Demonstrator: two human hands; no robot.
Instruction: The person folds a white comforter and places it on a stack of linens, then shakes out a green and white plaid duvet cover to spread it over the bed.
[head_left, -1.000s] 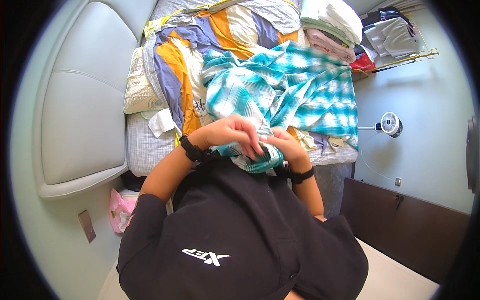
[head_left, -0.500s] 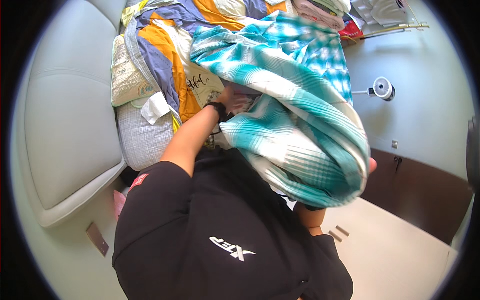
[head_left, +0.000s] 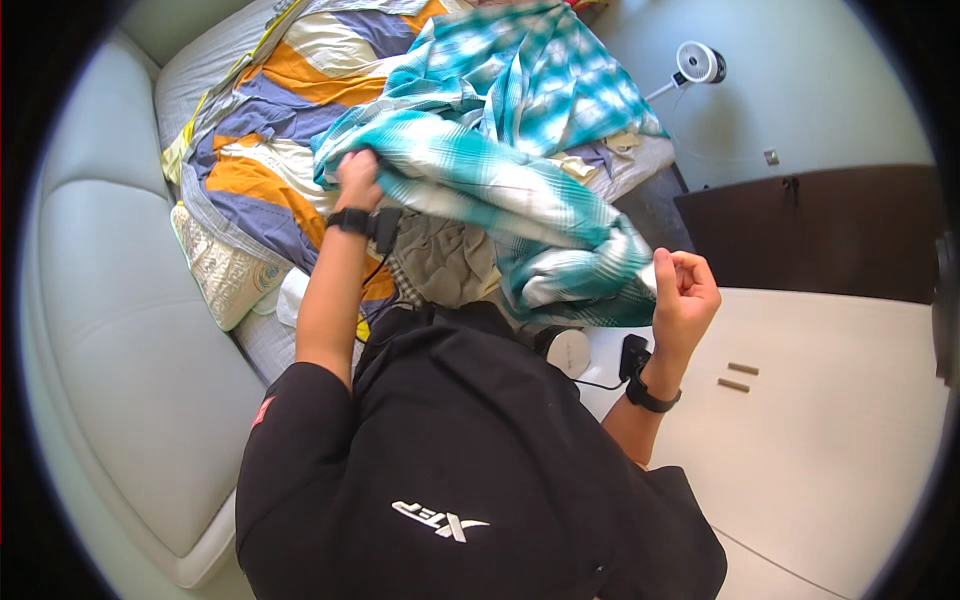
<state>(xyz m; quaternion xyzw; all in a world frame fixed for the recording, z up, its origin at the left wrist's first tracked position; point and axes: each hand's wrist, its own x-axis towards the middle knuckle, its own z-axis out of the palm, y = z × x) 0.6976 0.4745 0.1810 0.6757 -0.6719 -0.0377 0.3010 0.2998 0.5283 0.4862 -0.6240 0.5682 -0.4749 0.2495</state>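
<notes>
A teal-and-white plaid sheet spreads over the far part of the bed and stretches toward me in loose folds. My left hand is closed on its left edge. At the right, my right hand is raised with curled fingers, pinching the sheet's near right end. Between my hands the cloth hangs bunched and slightly blurred. Beneath it lies a crumpled grey-brown cloth, partly covered. Black bands with small black devices sit on both wrists.
A grey, yellow and white patchwork quilt covers the bed's left side, beside a pillow and a padded headboard. A white cabinet stands at the right. A fan is at the far right. A round white-topped container sits near my chest.
My left hand has come out from under the sheet and taken its left edge. My right hand, mostly hidden before, now shows at the right end. The view has turned.
</notes>
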